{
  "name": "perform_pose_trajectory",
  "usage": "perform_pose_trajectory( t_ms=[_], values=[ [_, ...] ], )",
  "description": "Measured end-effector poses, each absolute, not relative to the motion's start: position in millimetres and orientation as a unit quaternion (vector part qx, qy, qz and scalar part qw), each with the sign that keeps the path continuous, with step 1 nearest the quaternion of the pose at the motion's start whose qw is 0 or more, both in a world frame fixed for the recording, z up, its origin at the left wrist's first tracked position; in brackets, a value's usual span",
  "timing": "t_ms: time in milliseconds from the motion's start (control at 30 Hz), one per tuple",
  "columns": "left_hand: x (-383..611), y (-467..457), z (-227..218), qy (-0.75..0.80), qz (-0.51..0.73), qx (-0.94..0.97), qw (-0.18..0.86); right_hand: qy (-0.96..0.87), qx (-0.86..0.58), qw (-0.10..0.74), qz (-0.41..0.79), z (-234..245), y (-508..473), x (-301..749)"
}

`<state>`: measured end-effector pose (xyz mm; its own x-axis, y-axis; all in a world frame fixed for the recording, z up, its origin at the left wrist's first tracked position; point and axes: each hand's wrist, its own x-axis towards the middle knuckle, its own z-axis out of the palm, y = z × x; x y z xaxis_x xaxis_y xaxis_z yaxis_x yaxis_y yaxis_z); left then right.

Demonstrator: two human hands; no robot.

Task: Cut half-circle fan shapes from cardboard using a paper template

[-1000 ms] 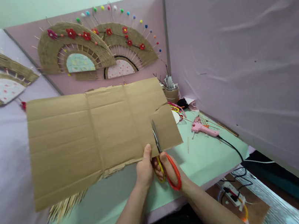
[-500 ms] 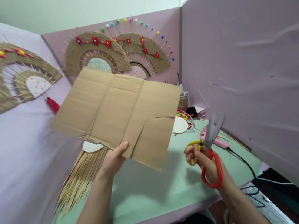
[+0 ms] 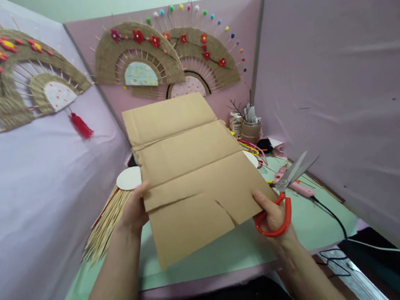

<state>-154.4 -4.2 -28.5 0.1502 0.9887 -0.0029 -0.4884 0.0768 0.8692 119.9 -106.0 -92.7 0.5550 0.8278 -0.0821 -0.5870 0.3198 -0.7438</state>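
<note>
A folded-crease sheet of brown cardboard (image 3: 185, 152) is held up in front of me, tilted, with two slits in its lower part. My left hand (image 3: 136, 207) grips its left edge, the fingers hidden behind it. On the right edge, the thumb of my right hand (image 3: 272, 212) presses against the cardboard's lower corner. That same hand also carries red-handled scissors (image 3: 284, 185), their blades apart and pointing up and away to the right. A small yellow part shows beside the scissors; I cannot make out what it is.
Bamboo sticks (image 3: 108, 224) lie left on the green table (image 3: 203, 270), near a white oval (image 3: 129, 178). A pink glue gun (image 3: 301, 189) with a black cord lies right. Behind stands a container (image 3: 251, 132). Decorated twine fans (image 3: 136, 54) hang on the partitions.
The cardboard has turned, so its slit part now faces me. My left hand has shifted to its left edge. My right hand has come in and taken the right edge, scissors still in it.
</note>
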Motion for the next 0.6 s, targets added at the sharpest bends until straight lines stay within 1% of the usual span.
perform_pose_trajectory(
  t_ms=[33,133,233,333,467,600],
  values=[
    [-150.9,-7.5,-30.5,0.295,0.565,0.375,0.674,-0.152,-0.371,0.812,0.425,-93.8,-102.8,114.5],
    [-132.8,-28.2,-48.9,0.181,0.519,0.37,0.749,-0.128,-0.356,0.845,0.378,-93.3,-92.3,103.2],
    [-102.8,-53.3,-69.9,0.125,0.503,0.359,0.776,-0.128,-0.343,0.861,0.353,-92.4,-86.0,96.4],
    [-71.2,-66.5,-71.3,0.171,0.53,0.288,0.779,-0.155,-0.338,0.864,0.339,-95.3,-85.6,91.5],
    [-51.4,-66.7,-53.4,0.29,0.6,0.176,0.725,-0.166,-0.354,0.86,0.328,-102.0,-89.7,88.7],
    [-54.3,-67.7,-49.3,0.319,0.613,0.175,0.702,-0.175,-0.37,0.845,0.344,-106.6,-93.6,87.9]
  ],
)
